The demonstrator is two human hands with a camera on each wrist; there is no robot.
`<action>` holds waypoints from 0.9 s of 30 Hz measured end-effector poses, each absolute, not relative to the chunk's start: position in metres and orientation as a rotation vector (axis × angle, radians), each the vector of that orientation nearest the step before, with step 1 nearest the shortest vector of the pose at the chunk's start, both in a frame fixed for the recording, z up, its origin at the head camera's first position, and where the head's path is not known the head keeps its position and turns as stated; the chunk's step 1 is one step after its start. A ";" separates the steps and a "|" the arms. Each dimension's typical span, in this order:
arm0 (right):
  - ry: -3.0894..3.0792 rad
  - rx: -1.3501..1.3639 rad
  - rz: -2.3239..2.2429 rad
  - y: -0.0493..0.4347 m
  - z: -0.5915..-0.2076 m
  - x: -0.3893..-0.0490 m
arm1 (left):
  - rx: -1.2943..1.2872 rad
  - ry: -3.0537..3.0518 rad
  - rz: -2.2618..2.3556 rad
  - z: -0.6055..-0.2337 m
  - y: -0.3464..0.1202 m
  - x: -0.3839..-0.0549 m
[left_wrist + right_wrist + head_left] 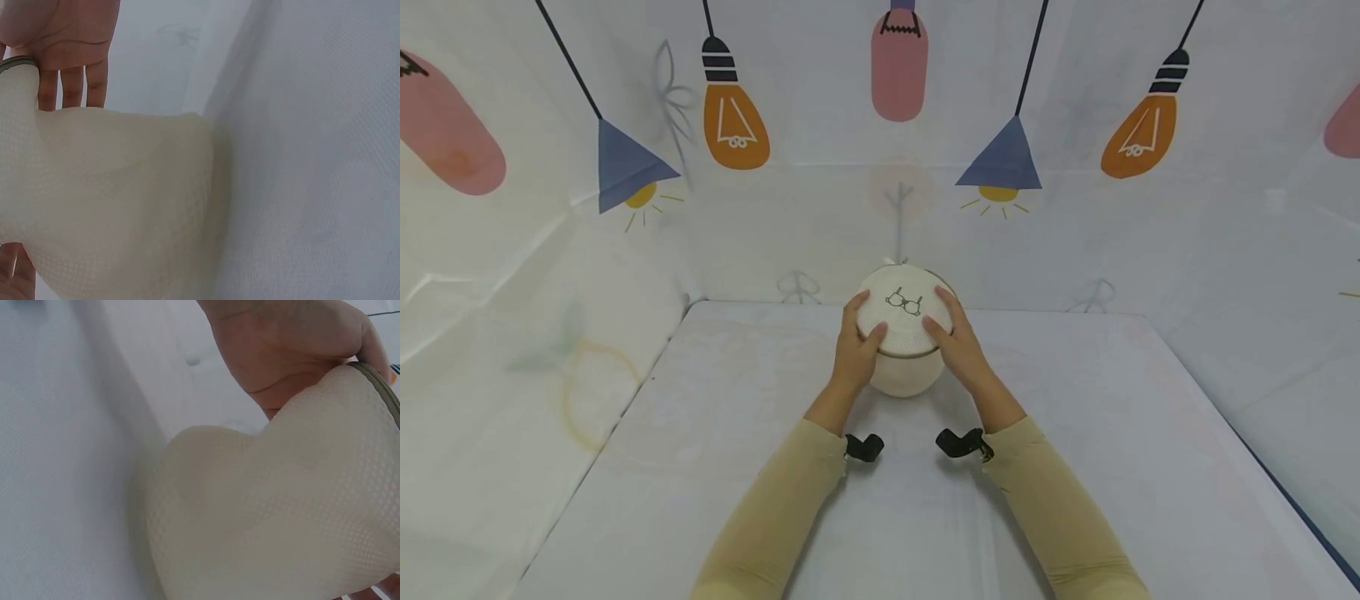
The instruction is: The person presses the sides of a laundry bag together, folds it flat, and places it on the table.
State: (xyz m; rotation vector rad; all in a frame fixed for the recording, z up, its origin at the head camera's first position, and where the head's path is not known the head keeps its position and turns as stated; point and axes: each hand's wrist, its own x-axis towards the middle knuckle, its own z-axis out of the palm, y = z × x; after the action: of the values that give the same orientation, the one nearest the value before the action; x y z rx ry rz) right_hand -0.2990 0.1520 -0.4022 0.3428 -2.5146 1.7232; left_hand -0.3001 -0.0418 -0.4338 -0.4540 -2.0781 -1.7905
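Note:
A cream mesh laundry bag [904,333] with a round top stands on the table, a dark line drawing like a bra or glasses printed on its lid. My left hand [854,348] grips its left side, thumb on top near the front rim. On the opposite side my right hand [961,343] holds it the same way, thumb over the lid. Both wrist views show the soft mesh side [125,187] bulging and dented, with an olive zipper edge [381,387] by the right thumb. Several fingers reach behind or under the bag and are partly hidden.
The white-covered table [737,467] spreads around the bag. Behind it rises a white cloth wall [820,217] printed with lamps and bulbs. Black wrist mounts [865,448] stick out inward from the tan sleeves [775,508].

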 end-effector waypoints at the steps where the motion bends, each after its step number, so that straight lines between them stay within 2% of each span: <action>1: -2.510 0.343 1.739 0.151 -0.400 -0.297 | -0.465 -2.048 -1.811 -0.434 -0.041 -0.300; 8: -2.455 0.345 1.755 0.144 -0.369 -0.270 | -0.498 -2.056 -1.891 -0.433 -0.041 -0.298; 13: -2.301 0.368 1.867 0.146 -0.376 -0.274 | -0.466 -2.229 -1.809 -0.435 -0.044 -0.296; 20: -2.111 0.376 2.039 0.152 -0.404 -0.296 | -0.516 -2.348 -1.740 -0.442 -0.044 -0.295; 27: -2.072 0.394 2.048 0.153 -0.407 -0.296 | -0.507 -2.412 -1.691 -0.441 -0.044 -0.294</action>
State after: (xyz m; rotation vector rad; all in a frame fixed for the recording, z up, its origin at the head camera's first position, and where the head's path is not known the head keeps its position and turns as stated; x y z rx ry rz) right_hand -0.2955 0.1532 -0.4066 0.3940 -2.0722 2.0480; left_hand -0.2939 -0.0441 -0.4412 -0.5070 -2.4124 -1.6907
